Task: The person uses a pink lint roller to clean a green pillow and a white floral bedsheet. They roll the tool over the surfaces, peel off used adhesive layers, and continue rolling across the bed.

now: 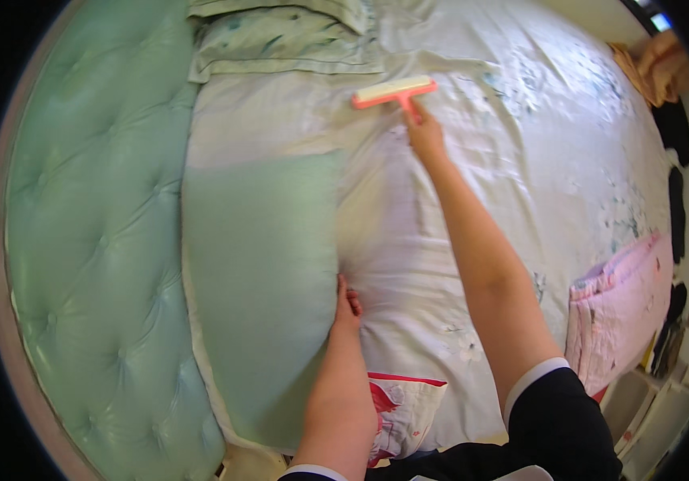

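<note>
A bed sheet with a floral print (561, 144) lies wrinkled before me. My right hand (426, 133) grips the pink handle of a wide brush-like bed cleaning tool (394, 91), whose pale head rests at or just above the sheet. On the left lies a plain light green pillow (260, 258). My left hand (348, 303) is at its right edge, thumb along the side and fingers curled, apparently holding that edge. Near my left forearm is a white and red cloth item (410, 409), partly hidden by the arm.
A tufted green headboard (104, 240) runs along the left. Patterned pillows (284, 39) lie at the top. A folded pink quilt (618, 306) sits at the right edge. Beyond it are dark items (676, 210), an orange-brown cloth (660, 69) and pale bins (657, 421).
</note>
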Available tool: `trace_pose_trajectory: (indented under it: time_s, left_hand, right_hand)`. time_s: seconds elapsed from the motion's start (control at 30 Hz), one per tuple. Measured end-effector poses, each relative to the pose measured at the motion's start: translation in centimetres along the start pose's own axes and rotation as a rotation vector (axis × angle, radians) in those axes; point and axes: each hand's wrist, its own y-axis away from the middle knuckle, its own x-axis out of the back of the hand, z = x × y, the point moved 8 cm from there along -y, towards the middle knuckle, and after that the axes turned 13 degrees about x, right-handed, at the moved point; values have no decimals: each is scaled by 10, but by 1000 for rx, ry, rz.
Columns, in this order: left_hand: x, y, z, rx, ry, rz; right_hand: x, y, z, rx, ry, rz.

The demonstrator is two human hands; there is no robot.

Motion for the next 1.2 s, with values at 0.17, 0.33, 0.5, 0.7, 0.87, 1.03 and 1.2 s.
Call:
trace_pose_trajectory:
  time_s: [0.17,0.33,0.5,0.7,0.87,1.03,1.2]
  left_hand:
    - [7,-1,-2,27,-4,7]
    - [4,11,-2,27,8,43]
    - [4,12,-4,68,10,5]
    - [5,0,-6,12,17,-17]
    - [3,0,-4,-60,64,-64]
    - [3,-9,-17,32,85,-105]
    - [3,-14,-22,13,79,-109]
  right_hand:
    - [3,56,15,-308,-331,-130]
    - [50,159,10,-347,-256,-130]
    - [56,166,-39,-324,-244,-58]
    - [-67,50,-88,90,-197,-186]
    - [-196,9,-106,176,-197,-359]
    - [-244,-6,-129,88,-274,-178]
    - [-299,-53,-175,-58,-582,-276]
